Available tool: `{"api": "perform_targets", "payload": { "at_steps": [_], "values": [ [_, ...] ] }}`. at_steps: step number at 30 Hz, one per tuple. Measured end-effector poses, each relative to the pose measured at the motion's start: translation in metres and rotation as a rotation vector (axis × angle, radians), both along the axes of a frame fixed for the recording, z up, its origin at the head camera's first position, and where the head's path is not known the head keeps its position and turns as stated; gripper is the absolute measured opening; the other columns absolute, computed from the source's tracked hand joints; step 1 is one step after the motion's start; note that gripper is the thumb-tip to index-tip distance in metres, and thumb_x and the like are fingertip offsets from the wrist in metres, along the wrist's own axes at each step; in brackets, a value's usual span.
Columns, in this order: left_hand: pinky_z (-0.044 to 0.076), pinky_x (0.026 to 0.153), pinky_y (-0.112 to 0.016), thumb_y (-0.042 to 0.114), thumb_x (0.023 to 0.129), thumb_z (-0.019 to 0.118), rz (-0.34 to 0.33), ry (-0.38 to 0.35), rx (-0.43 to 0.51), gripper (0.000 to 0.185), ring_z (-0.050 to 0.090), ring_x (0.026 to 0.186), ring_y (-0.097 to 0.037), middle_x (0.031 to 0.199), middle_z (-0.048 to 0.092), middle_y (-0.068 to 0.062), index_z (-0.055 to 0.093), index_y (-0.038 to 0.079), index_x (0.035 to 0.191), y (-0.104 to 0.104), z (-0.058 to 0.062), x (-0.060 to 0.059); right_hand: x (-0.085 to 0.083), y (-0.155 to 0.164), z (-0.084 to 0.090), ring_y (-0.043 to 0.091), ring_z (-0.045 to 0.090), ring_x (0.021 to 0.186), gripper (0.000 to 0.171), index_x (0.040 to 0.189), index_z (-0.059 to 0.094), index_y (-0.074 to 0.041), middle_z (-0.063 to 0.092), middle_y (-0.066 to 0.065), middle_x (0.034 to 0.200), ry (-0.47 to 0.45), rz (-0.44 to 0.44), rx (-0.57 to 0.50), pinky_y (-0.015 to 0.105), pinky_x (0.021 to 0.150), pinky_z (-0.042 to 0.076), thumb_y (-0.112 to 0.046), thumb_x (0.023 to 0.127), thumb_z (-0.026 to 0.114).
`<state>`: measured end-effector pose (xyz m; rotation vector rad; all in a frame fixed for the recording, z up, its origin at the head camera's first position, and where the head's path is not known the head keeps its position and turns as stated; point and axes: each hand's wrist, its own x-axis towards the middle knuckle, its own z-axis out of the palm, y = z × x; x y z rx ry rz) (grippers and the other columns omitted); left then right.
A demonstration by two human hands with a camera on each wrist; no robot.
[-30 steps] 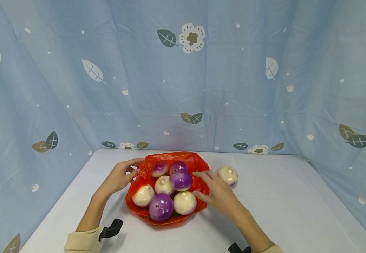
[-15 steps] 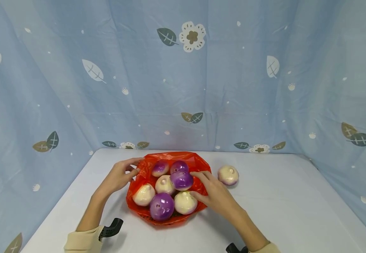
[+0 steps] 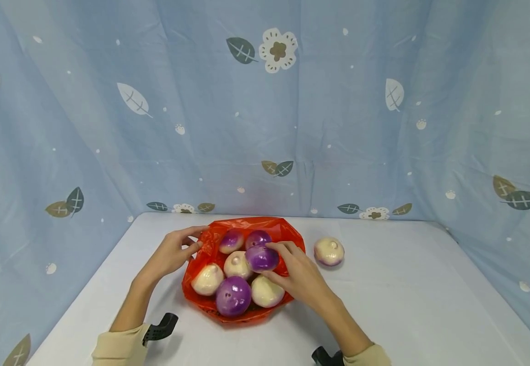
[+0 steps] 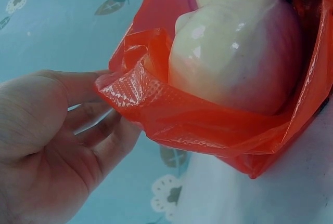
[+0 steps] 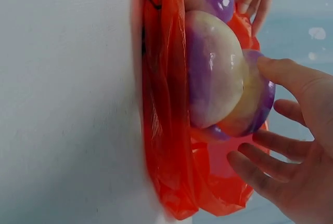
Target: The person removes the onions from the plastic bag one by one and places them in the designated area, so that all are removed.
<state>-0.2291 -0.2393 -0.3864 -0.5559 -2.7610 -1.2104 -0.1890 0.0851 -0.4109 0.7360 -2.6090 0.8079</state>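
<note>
**Both hands at the red bag of onions**

The left forearm angles in from the near left across the counter (image 3: 384, 284), and the left hand (image 3: 172, 254) sits at the left rim of the red plastic bag (image 3: 205, 244). Thumb and fingers (image 4: 99, 130) are curled in, pinching a fold of the bag's edge between them; the wrist view shows the crinkled film gathered against the thumb, with a pale onion (image 4: 234, 52) bulging inside the bag just beyond it.

The right forearm comes in from the near right, and the right hand (image 3: 299, 274) reaches over the bag's right rim. Its fingers are spread and loosely bent, cupped around the purple onion (image 3: 262, 257) that sits on top of the pile: fingertips over the far side, thumb at the near side. Whether they grip it firmly or only touch it, I cannot tell.

More onions, purple and white, lie under and around that hand inside the bag. One stray white onion (image 3: 329, 251) rests on the counter just to the right of the right hand, outside the bag.
</note>
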Motion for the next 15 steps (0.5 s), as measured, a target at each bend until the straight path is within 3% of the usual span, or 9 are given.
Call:
{"api": "perform_targets", "payload": {
  "at_steps": [15],
  "values": [
    [0.058,0.058,-0.025,0.002,0.094,0.060,0.015,-0.023,-0.001,0.042,0.068,0.081,-0.019,0.112,0.067,-0.019,0.057,0.009,0.136,-0.0006,-0.0008,0.0003,-0.0042,-0.0067,-0.0055,0.019,0.062,0.108,0.056,0.132,0.056,-0.027,0.060,0.002,0.122,-0.046,-0.014,-0.008,0.042,0.092,0.056,-0.039,0.082,0.078]
  ]
}}
